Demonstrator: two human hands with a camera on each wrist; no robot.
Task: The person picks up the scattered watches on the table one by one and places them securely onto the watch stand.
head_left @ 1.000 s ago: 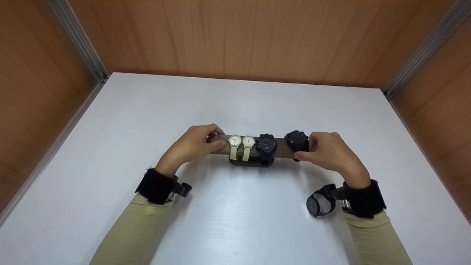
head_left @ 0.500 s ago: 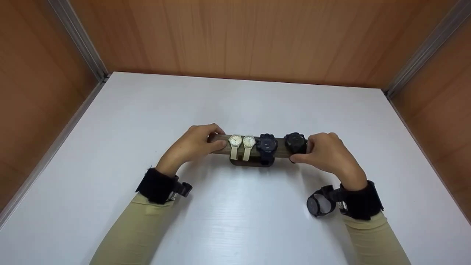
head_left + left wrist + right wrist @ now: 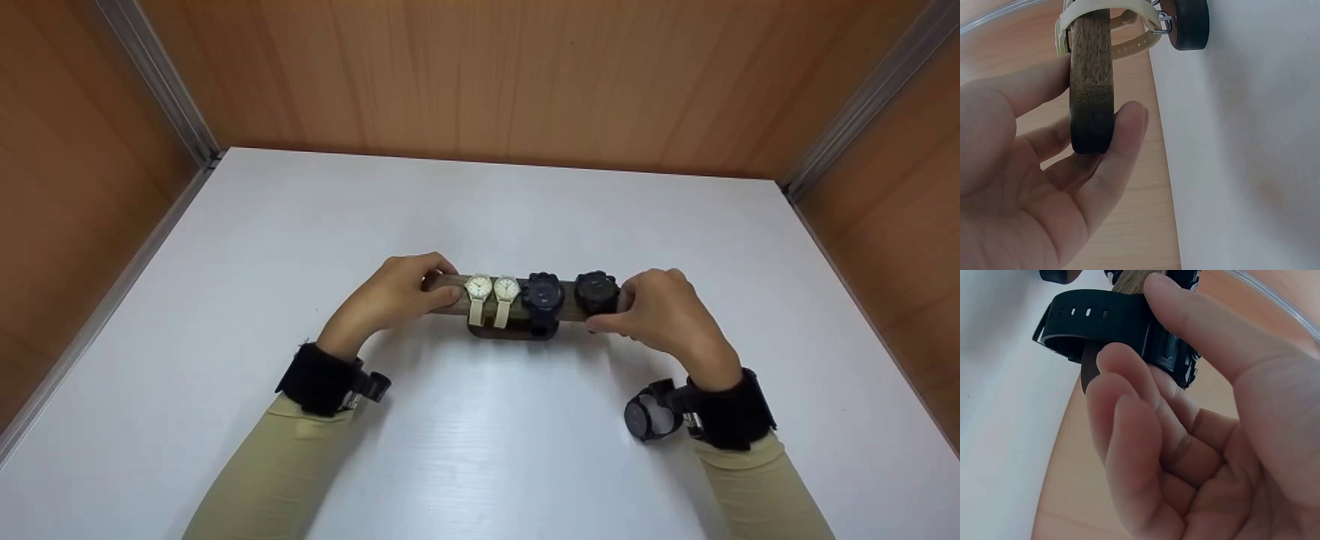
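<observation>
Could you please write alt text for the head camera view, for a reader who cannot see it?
Two hands hold a dark wooden watch bar carrying four watches over a white table: the left hand grips its left end, the right hand grips the rightmost black watch.

My head camera looks forward and down over the white table [image 3: 480,450]. Each wrist camera sits very close, looking along my palm. All three views share the wooden bar [image 3: 450,284] [image 3: 1091,84] [image 3: 1129,282] with its watches.

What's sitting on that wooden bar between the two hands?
In the head view, between the left hand and right hand, the wooden bar carries two cream watches and two black watches.
</observation>
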